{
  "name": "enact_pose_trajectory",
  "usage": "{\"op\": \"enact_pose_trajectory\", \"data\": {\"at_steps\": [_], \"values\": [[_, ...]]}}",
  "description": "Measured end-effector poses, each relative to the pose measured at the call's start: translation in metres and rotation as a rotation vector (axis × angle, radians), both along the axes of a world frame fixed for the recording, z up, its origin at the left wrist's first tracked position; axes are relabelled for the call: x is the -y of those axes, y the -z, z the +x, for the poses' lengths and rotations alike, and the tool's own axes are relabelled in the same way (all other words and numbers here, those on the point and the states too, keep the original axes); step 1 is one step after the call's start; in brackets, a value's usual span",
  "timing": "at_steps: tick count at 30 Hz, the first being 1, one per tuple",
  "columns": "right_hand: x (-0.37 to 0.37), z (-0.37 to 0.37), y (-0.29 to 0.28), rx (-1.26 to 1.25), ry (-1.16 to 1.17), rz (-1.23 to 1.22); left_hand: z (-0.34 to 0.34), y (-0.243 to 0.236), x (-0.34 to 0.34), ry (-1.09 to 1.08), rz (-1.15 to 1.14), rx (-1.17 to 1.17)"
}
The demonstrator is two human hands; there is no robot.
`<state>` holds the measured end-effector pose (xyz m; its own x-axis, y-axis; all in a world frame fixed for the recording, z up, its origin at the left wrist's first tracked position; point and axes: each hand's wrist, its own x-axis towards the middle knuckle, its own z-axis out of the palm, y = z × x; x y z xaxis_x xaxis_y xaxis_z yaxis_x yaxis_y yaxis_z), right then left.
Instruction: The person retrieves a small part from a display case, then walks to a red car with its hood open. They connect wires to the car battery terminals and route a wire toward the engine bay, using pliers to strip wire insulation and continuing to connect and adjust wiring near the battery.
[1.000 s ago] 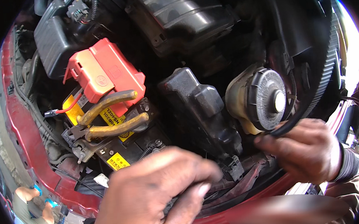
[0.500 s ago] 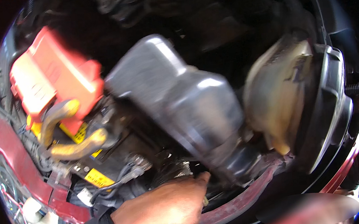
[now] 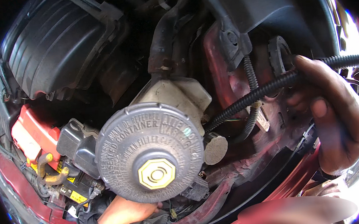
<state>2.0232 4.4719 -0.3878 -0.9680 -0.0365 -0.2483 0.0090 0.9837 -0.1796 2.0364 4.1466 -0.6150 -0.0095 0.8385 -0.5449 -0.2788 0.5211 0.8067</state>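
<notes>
Engine bay, head view. My right hand (image 3: pixel 336 116) is closed around the black corrugated conduit (image 3: pixel 254 95) at far right, fingers wrapped about it; the conduit runs left and down behind the grey reservoir cap (image 3: pixel 149 154). My left hand (image 3: pixel 126 213) reaches in beneath the cap at the near edge; its fingers are hidden, so I cannot tell how far open it is or whether it holds anything. Compared with a second ago, the view has closed in: the cap now fills the centre, the red battery cover (image 3: pixel 32 138) sits at the left rim, and the left hand has gone from above the parts to under them, suggesting I am tracing the conduit's lower end.
</notes>
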Motion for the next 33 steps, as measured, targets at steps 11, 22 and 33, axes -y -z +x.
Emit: {"op": "enact_pose_trajectory", "data": {"at_steps": [11, 22, 33], "values": [[0.02, 0.02, 0.023, -0.002, 0.022, -0.167, -0.047, -0.06, 0.053, -0.019, -0.232, -0.016], [0.072, 0.018, 0.044, 0.28, 0.011, -0.372, -0.024, -0.092, 0.167, -0.417, -0.118, -0.294], [0.142, -0.013, 0.049, 0.894, -0.088, -1.089, 0.074, -0.051, 0.222, -1.23, 0.069, -1.208]]}}
